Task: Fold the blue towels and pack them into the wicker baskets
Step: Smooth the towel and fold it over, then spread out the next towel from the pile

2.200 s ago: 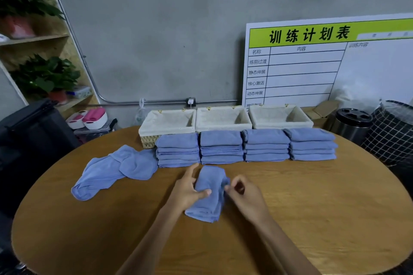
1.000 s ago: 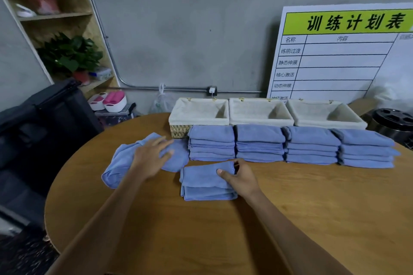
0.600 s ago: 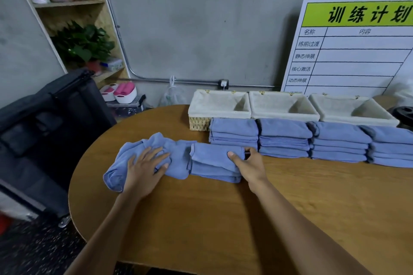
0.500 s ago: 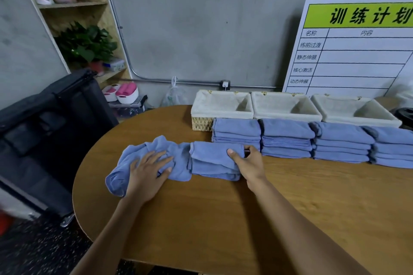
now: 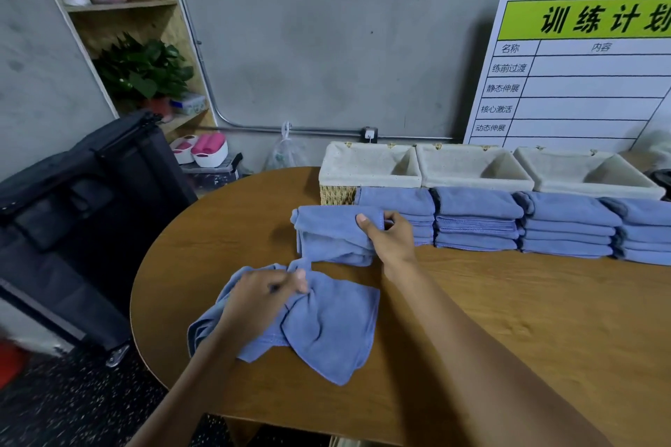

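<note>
— Where are the hands?

— The right hand (image 5: pixel 386 238) reaches forward at centre frame, thumb on top and fingers (image 5: pixel 394 219) curled round the right edge of a folded towel (image 5: pixel 334 238), which sits just left of the leftmost stack (image 5: pixel 397 209). The left hand (image 5: pixel 261 301), lower left of centre, bunches a loose towel (image 5: pixel 326 327), pinching its cloth on the table (image 5: pixel 508 319).

— Any change from half a second ago?

— Yes. The loose towel lay flat under an open left palm, touching the folded one's left side; now it is gathered and nearer the camera, apart from it. The folded towel sits closer to the stacks.

— And around them?

— Four stacks of folded towels fill the upper right in front of three lined wicker baskets (image 5: pixel 472 170), hiding most of their weave. A whiteboard (image 5: pixel 581 83) leans behind; a black case (image 5: pixel 83 200) stands left.
</note>
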A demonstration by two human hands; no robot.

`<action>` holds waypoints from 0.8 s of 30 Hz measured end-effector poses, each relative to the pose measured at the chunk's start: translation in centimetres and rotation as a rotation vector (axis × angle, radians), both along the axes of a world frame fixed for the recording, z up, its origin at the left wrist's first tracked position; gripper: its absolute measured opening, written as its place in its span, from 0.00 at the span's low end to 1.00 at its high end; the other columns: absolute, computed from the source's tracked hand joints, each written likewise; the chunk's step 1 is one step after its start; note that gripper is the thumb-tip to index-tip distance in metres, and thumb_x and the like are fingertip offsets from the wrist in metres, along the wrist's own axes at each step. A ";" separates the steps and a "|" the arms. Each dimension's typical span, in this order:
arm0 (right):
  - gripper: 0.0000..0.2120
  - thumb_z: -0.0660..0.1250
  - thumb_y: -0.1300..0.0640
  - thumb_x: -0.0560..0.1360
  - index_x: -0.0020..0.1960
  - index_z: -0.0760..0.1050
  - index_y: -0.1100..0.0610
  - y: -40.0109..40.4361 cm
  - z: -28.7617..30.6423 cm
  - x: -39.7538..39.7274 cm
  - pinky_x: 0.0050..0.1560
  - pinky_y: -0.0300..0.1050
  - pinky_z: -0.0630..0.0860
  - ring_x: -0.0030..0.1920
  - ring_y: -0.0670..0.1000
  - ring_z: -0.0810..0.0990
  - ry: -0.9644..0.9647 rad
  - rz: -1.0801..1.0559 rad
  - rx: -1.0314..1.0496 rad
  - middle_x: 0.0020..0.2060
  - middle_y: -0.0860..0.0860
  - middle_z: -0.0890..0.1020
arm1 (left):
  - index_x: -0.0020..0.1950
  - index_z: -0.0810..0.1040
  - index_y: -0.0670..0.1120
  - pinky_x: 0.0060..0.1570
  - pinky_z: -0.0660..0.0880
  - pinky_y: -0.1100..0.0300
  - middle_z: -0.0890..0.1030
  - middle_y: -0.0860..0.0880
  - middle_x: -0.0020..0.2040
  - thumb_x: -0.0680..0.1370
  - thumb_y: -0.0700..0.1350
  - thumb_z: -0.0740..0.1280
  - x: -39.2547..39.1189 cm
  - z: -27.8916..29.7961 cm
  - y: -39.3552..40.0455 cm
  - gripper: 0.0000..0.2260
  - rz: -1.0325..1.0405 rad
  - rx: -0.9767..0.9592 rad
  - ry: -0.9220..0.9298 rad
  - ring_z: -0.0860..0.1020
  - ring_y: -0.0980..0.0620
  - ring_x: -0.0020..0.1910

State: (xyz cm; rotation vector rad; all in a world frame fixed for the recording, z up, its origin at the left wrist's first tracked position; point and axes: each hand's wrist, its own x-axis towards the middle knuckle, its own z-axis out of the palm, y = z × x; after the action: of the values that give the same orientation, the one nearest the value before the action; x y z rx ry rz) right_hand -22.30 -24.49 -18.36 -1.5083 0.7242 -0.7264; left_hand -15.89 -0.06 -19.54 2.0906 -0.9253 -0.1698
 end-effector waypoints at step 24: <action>0.08 0.67 0.47 0.79 0.54 0.77 0.51 2.3 -1.7 2.0 0.40 0.43 0.69 0.44 0.48 0.77 0.346 0.135 -0.786 0.52 0.46 0.74 | 0.42 0.78 0.59 0.44 0.70 0.62 0.76 0.54 0.52 0.70 0.53 0.78 10.7 -1.0 -8.4 0.09 0.259 -0.017 -0.056 0.76 0.55 0.51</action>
State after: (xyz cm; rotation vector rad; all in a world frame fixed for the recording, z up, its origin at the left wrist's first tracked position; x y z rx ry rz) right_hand -20.25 -22.18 -20.03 -2.4187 0.6045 -0.6875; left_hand -5.19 -8.43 -20.56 2.1856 -0.6774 0.0316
